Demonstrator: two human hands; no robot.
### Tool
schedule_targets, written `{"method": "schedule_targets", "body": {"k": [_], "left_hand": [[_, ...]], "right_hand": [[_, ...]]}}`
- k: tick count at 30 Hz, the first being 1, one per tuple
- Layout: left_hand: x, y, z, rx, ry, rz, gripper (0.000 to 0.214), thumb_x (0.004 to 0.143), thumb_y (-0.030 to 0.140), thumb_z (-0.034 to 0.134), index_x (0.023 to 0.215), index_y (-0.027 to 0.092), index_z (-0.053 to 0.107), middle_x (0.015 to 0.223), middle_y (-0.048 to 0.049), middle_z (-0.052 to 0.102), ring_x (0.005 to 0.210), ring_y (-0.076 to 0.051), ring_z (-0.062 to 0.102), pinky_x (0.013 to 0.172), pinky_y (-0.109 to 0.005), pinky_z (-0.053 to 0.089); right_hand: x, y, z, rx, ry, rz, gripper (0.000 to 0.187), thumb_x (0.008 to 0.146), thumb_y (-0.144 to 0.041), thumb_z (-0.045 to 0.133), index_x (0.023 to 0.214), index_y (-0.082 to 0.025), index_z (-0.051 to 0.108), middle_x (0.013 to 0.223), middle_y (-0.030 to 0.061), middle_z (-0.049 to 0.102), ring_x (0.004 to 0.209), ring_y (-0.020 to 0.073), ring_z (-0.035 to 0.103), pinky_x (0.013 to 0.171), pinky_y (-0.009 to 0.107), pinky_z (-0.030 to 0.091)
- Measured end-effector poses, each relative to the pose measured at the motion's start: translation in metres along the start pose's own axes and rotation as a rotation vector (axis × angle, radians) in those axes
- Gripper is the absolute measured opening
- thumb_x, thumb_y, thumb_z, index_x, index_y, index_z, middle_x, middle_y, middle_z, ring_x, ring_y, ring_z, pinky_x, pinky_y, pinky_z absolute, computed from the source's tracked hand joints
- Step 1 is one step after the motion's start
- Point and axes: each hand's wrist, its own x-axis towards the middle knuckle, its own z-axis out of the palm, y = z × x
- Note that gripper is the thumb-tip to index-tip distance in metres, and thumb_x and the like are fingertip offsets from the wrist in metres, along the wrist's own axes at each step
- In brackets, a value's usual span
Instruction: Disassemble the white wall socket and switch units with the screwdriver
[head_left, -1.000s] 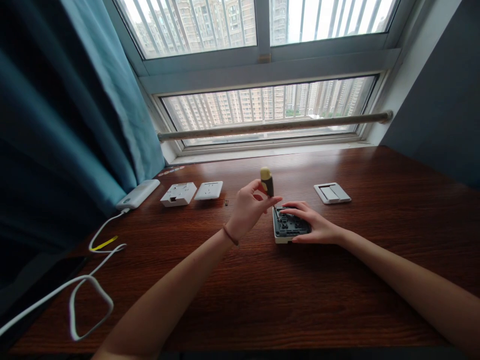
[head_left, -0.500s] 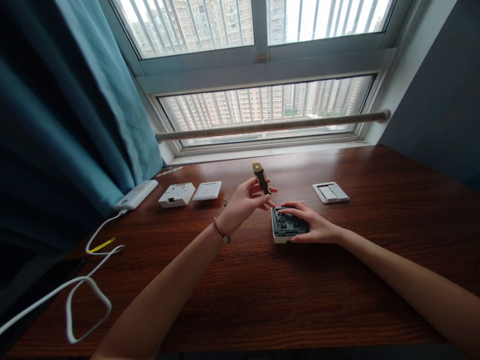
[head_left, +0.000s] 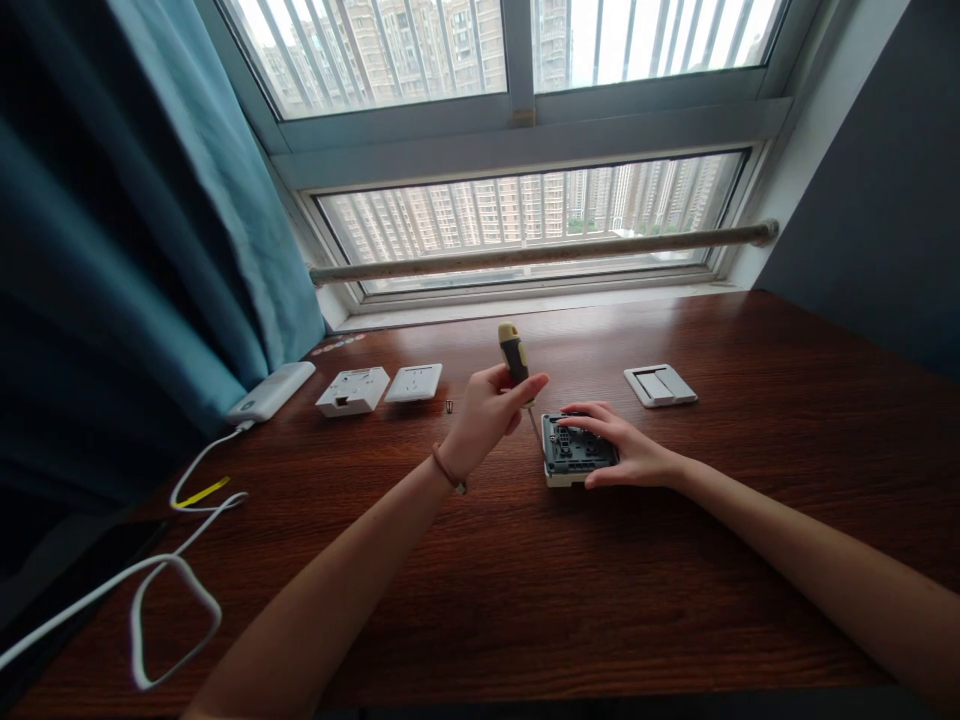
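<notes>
On the brown wooden table (head_left: 480, 600) we count one square grey-and-white plastic box (head_left: 571, 463); left of it, one white plastic box (head_left: 352, 390) and one white socket panel (head_left: 414, 382); right of it, one white switch panel (head_left: 660, 386). Just beside its left edge, our left hand (head_left: 484, 415) curls tight round one tilted yellow-and-black screwdriver (head_left: 514, 355); our arched right hand (head_left: 628, 450) is clamped on the grey-and-white box

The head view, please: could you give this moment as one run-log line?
left hand: holds screwdriver | right hand: grips grey-topped unit | switch plate: right of unit | socket plate: left of unit
</notes>
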Motion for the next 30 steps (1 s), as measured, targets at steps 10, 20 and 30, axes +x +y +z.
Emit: {"method": "schedule_targets", "body": {"k": [10,20,30], "left_hand": [[-0.029,0.008,0.017,1.058,-0.158,0.748,0.026,0.090,0.022,0.037,0.075,0.017,0.057,0.067,-0.0003,0.048,0.056,-0.009,0.044,0.052,-0.021,0.032],[-0.001,-0.025,0.005,0.694,-0.213,0.369,0.022,0.077,0.023,0.060,0.097,0.016,0.057,0.086,-0.0035,0.060,0.065,-0.012,0.054,0.061,-0.024,0.045],[0.016,-0.048,-0.005,0.502,-0.424,0.132,0.014,0.067,0.028,0.068,0.073,0.015,0.070,0.066,-0.0014,0.059,0.059,-0.010,0.051,0.055,-0.020,0.040]], "right_hand": [[0.001,-0.063,0.004,1.138,0.093,0.460,0.060,0.076,-0.069,0.036,0.097,-0.017,0.058,0.064,0.0046,0.061,0.050,0.0157,0.057,0.046,0.029,0.046],[0.005,-0.031,-0.002,1.174,0.434,0.417,0.019,0.067,-0.015,0.060,0.086,-0.018,0.055,0.063,-0.0032,0.055,0.047,0.0088,0.051,0.042,0.021,0.040],[0.001,0.010,0.008,1.063,0.535,0.513,0.014,0.070,-0.026,0.060,0.080,-0.017,0.053,0.054,-0.0063,0.048,0.035,0.0046,0.036,0.033,0.018,0.025]]}}
